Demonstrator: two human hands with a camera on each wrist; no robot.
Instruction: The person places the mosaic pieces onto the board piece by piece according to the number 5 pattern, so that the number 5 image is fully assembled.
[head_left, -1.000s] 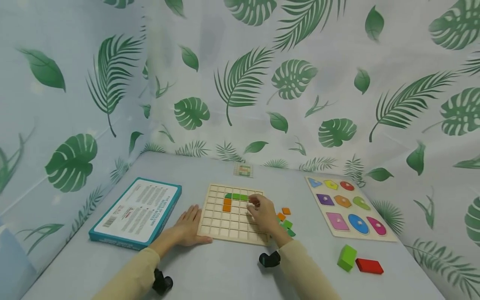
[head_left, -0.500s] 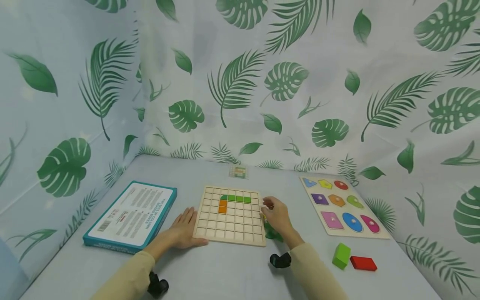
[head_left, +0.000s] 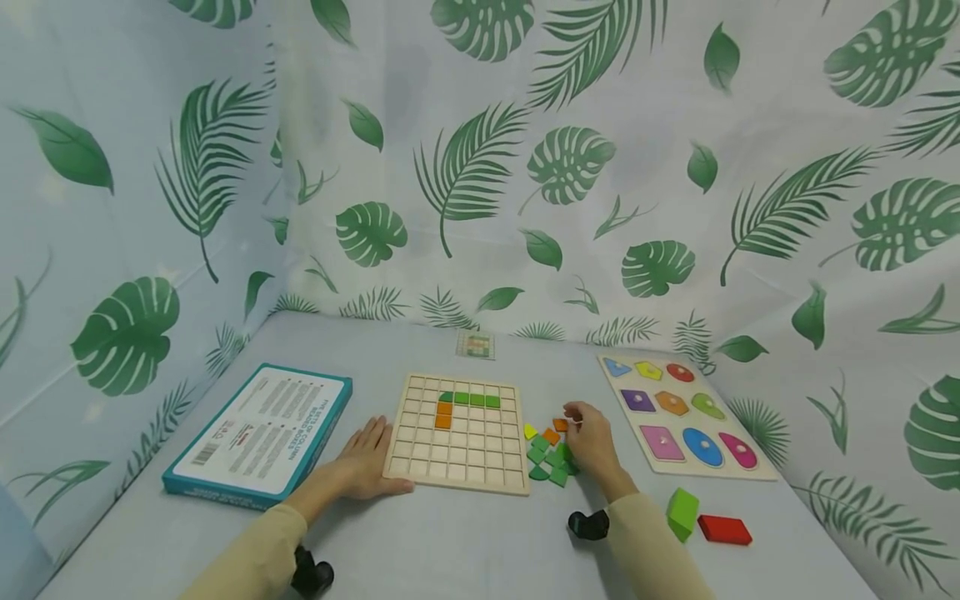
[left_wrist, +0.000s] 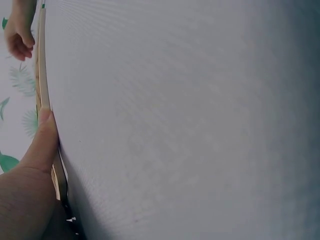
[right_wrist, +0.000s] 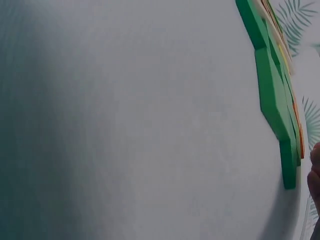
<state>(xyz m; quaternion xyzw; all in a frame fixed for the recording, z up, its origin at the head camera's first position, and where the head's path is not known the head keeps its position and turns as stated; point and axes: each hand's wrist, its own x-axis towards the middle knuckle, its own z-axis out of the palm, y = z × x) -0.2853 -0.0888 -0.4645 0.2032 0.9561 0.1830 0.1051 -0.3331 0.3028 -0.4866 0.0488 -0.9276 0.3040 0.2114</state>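
Note:
In the head view my left hand (head_left: 365,462) lies flat on the table with fingers spread, against the left side of a wooden grid board (head_left: 457,458). Its thumb (left_wrist: 44,132) presses along the board's near edge in the left wrist view. On the board, a green row (head_left: 477,400) runs right from a rounded green corner piece, with orange squares (head_left: 444,415) below that corner. My right hand (head_left: 595,442) is just right of a pile of loose green tiles (head_left: 553,460), fingers loosely bent. Its fingertips are beside an orange tile (head_left: 560,425); nothing shows between them.
A blue-edged box (head_left: 258,433) lies at the left. Behind the board is a small pattern card (head_left: 476,344). A shape puzzle board (head_left: 686,417) lies at the right, with a green block (head_left: 682,512) and a red block (head_left: 724,530) in front of it.
My right hand has moved from the board's right side to the far side of the tile pile. A third green tile now shows in the row. The left hand stays in place.

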